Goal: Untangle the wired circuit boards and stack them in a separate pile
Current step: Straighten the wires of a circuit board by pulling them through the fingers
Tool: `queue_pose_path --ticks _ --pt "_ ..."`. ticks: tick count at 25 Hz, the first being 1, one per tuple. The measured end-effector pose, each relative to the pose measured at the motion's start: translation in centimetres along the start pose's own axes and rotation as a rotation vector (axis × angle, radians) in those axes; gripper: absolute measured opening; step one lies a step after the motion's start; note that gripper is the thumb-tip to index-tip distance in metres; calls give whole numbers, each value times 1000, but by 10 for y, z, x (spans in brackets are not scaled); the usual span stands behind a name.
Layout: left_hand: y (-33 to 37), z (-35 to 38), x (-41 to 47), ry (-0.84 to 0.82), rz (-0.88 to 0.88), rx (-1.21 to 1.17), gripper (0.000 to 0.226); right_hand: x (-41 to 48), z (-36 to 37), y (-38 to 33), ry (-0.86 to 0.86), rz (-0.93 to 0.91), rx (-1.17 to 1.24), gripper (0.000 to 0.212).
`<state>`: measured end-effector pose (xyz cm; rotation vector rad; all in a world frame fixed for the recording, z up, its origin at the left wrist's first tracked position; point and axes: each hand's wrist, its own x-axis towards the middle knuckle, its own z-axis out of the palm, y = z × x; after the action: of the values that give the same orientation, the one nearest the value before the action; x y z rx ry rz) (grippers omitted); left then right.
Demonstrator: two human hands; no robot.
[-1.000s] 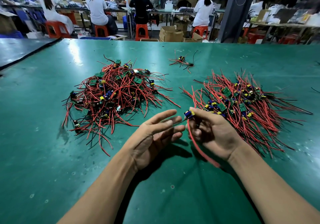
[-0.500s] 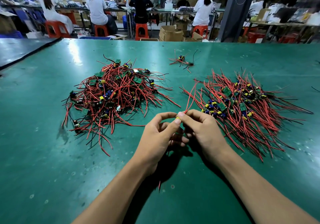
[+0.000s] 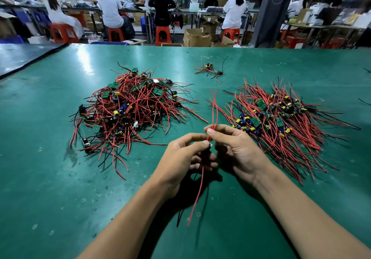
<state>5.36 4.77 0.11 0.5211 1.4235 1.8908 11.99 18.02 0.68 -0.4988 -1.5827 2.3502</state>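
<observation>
Nearest to me, my left hand (image 3: 180, 158) and my right hand (image 3: 240, 151) were close together above the green table (image 3: 60, 198). Both had curled fingers and pinched one wired circuit board (image 3: 210, 145); its red wires (image 3: 214, 110) stood up and hung down. Farther left lay the tangled pile (image 3: 130, 108), farther right the sorted pile (image 3: 281, 122). At the far side a small wire bundle (image 3: 209, 70) lay alone.
</observation>
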Motion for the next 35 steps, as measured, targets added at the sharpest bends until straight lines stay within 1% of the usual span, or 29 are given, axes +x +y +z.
queue_pose_path --ticks 3,7,9,11,12,13,15,19,22,23,26,28,31,33,35 --pt "-2 1 1 -1 21 62 10 1 -2 0 64 -7 7 10" --pt "-6 2 1 31 103 131 14 1 1 3 -52 43 87 11" --pt "-7 2 0 21 108 124 14 2 -1 4 -95 41 56 11" --pt "-7 3 -1 17 111 110 14 3 -5 3 -140 62 34 6" --pt "-7 4 -2 19 110 102 15 3 -7 4 -182 83 32 10" --pt "-6 3 -2 23 104 91 16 3 -10 4 -224 104 14 19" --pt "-5 4 -3 34 76 63 18 2 -12 4 -248 106 -60 30" --pt "-2 4 -1 72 20 35 15 5 -11 6 -137 19 -118 25" --pt "1 3 2 105 7 56 15 10 -10 11 -6 -89 -198 35" --pt "1 3 2 110 4 52 15 11 -10 11 45 -126 -222 34" --pt "1 4 2 106 3 58 15 15 -15 9 189 -239 -299 22" --pt "0 4 2 98 5 77 18 21 -20 9 273 -333 -370 17" --pt "-1 4 2 87 7 101 20 28 -26 8 372 -428 -400 13" --pt "-1 3 2 79 6 103 20 29 -28 8 409 -458 -394 15" --pt "-1 2 2 73 9 106 20 29 -29 7 450 -464 -372 21"
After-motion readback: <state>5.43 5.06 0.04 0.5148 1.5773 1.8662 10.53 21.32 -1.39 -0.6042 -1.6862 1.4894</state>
